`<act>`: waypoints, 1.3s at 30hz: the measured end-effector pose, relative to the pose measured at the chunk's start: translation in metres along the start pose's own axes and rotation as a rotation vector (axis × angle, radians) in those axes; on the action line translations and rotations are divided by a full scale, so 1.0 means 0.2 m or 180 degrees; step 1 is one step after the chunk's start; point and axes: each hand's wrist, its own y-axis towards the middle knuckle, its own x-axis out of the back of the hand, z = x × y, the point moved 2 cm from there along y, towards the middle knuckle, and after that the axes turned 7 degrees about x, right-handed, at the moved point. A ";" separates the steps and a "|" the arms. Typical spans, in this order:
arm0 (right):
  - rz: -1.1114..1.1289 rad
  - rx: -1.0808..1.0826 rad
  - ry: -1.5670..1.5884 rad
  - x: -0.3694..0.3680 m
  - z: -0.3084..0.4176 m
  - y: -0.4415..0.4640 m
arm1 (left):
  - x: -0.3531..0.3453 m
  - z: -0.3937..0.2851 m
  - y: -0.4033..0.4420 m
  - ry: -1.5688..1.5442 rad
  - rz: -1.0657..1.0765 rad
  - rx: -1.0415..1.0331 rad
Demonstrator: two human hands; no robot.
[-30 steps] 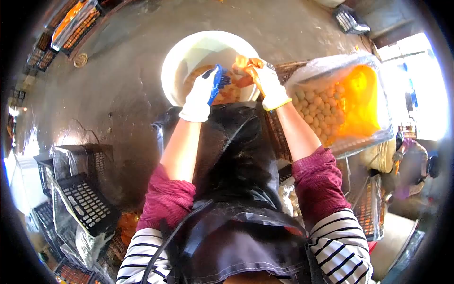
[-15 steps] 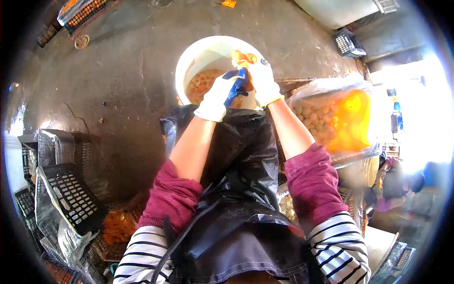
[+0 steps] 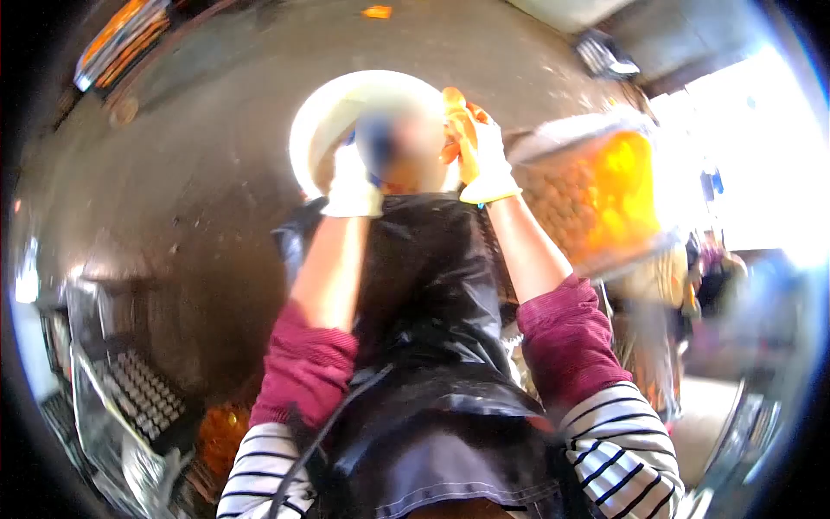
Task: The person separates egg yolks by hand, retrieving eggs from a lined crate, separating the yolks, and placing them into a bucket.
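Note:
My left hand (image 3: 353, 183), in a white glove, is over the left part of a white bucket (image 3: 304, 147). Its fingers are closed around a blue-handled tool (image 3: 378, 149), whose working end is blurred. At the bucket's right rim is my gloved right hand (image 3: 488, 160), its fingers curled on a soft-looking orange piece (image 3: 458, 121). What kind of thing the orange piece is, I cannot make out. A blurred patch hides most of the bucket's contents; a little reddish-orange shows low inside. The two hands are apart.
To the right stands a plastic-lined crate (image 3: 553, 143) with several round pale items (image 3: 558, 203) and an orange sheet or bag (image 3: 627, 195). Black crates (image 3: 143, 394) are at lower left, beside an orange heap (image 3: 223, 437). A black apron (image 3: 415, 294) covers my lap.
My hands have separated: the left moved left with the blue-handled tool, the right stayed with the orange piece at the rim. The whole view shifted and blurred.

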 end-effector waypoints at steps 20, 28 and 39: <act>-0.1720 0.0900 -0.1598 1.17 -0.02 -0.99 | -0.06 0.17 0.08 -0.3032 0.1041 0.0783; -0.0955 -0.2380 -0.4617 1.60 -0.63 -2.00 | -0.03 0.02 0.02 -0.3276 0.0750 0.0748; -0.0378 -0.1893 -0.1856 0.68 -0.69 -0.71 | 0.11 -0.16 -0.03 -0.2732 0.0651 0.1032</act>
